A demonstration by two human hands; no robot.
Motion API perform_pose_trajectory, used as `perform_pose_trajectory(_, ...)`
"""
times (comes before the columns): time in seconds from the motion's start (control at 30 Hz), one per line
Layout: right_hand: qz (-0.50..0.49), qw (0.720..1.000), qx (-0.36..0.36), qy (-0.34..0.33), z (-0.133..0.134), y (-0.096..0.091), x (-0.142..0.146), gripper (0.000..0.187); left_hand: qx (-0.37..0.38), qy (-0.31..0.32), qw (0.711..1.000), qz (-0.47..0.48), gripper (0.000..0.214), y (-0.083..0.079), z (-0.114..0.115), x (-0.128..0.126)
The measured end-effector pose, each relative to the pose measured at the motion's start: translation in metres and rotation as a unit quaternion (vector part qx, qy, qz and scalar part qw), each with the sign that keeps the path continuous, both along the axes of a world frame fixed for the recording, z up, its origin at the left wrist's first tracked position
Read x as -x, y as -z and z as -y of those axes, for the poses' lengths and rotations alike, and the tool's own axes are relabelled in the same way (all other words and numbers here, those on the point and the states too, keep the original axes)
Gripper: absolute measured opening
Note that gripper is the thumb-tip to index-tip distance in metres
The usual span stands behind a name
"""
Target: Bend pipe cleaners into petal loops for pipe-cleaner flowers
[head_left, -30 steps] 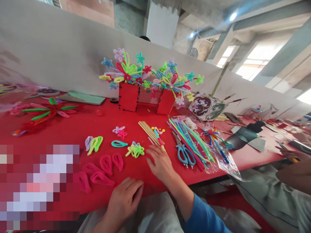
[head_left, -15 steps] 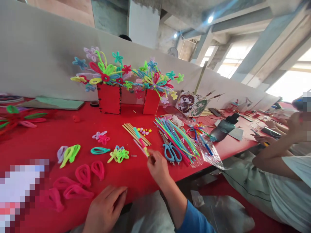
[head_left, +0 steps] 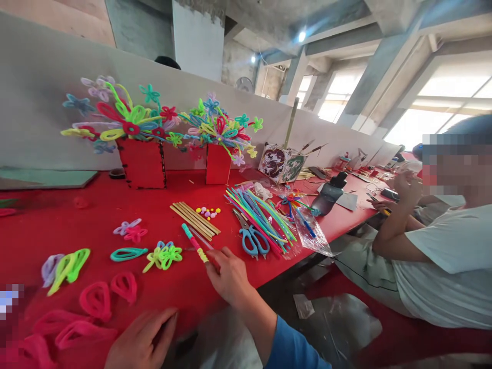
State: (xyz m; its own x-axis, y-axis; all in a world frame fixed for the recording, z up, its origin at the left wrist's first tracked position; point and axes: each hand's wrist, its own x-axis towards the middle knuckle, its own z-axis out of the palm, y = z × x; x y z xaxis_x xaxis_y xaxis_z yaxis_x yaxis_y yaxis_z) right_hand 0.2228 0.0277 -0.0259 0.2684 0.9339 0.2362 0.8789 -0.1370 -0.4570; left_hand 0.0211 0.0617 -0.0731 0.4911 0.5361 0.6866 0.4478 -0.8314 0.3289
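Note:
My right hand (head_left: 228, 274) is closed on a thin stick wrapped in teal, pink and yellow (head_left: 195, 242), lifting its far end just above the red table (head_left: 96, 215). A bundle of bare wooden sticks (head_left: 195, 219) lies just beyond it, next to some small coloured beads (head_left: 208, 211). My left hand (head_left: 140, 341) rests flat at the table's near edge, fingers stretched out and empty. In front of it lie pink pipe-cleaner loops (head_left: 96, 300), green loops (head_left: 71, 264), a teal loop (head_left: 128, 253) and a yellow-green flower (head_left: 163, 255).
Blue-handled scissors (head_left: 251, 240) lie beside a fan of coloured pipe cleaners (head_left: 265, 215). Two red boxes (head_left: 143, 163) filled with pipe-cleaner flowers stand at the back by a grey partition. A person in a white shirt (head_left: 442, 256) sits to the right.
My right hand closed on the wrapped stick and pulled it toward me, off the stick bundle. My view swung to the right, bringing the seated person into view.

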Motion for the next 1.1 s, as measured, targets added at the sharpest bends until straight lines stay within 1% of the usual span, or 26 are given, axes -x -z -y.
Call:
perform_pose_trajectory(0.07, 0.001, 0.999, -0.042, 0.017, 0.007, -0.002, -0.018, 0.029, -0.006, 0.0, 1.0, -0.018, 0.034, 0.005, -0.003, 0.002)
perform_pose_trajectory(0.13, 0.039, 0.995, -0.062, 0.063, 0.014, -0.006, -0.044, 0.028, -0.017, 0.01, 1.0, -0.024, 0.032, 0.004, -0.005, 0.002)
perform_pose_trajectory(0.2, 0.1, 0.989, -0.028, 0.105, 0.02, -0.01, -0.073, 0.028, -0.024, 0.012, 1.0, -0.014, 0.033, -0.001, -0.004, 0.0)
perform_pose_trajectory(0.23, 0.131, 0.983, 0.008, 0.128, 0.022, -0.012, -0.086, 0.029, -0.025, 0.009, 1.0, -0.002, 0.034, -0.005, -0.002, -0.002)
perform_pose_trajectory(0.3, 0.136, 0.979, 0.035, 0.151, 0.028, -0.014, -0.106, 0.031, -0.01, 0.011, 1.0, 0.018, 0.031, -0.013, 0.004, -0.006)
perform_pose_trajectory(0.37, 0.132, 0.976, 0.059, 0.163, 0.033, -0.013, -0.116, 0.032, 0.012, 0.016, 0.999, 0.027, 0.026, -0.019, 0.011, -0.009)
perform_pose_trajectory(0.5, 0.122, 0.977, 0.096, 0.143, 0.038, -0.005, -0.121, 0.035, 0.041, -0.004, 0.999, -0.006, 0.019, -0.023, 0.02, -0.009)
perform_pose_trajectory(0.67, 0.115, 0.97, 0.13, 0.171, 0.032, 0.001, -0.126, 0.037, 0.071, -0.011, 0.997, -0.022, 0.018, -0.023, 0.025, -0.01)
perform_pose_trajectory(0.93, 0.102, 0.963, 0.141, 0.204, 0.028, 0.002, -0.133, 0.036, 0.085, 0.001, 0.996, -0.012, 0.017, -0.022, 0.026, -0.01)
perform_pose_trajectory(1.1, 0.102, 0.964, 0.134, 0.206, 0.031, -0.005, -0.133, 0.035, 0.091, 0.004, 0.996, -0.006, 0.017, -0.022, 0.026, -0.009)
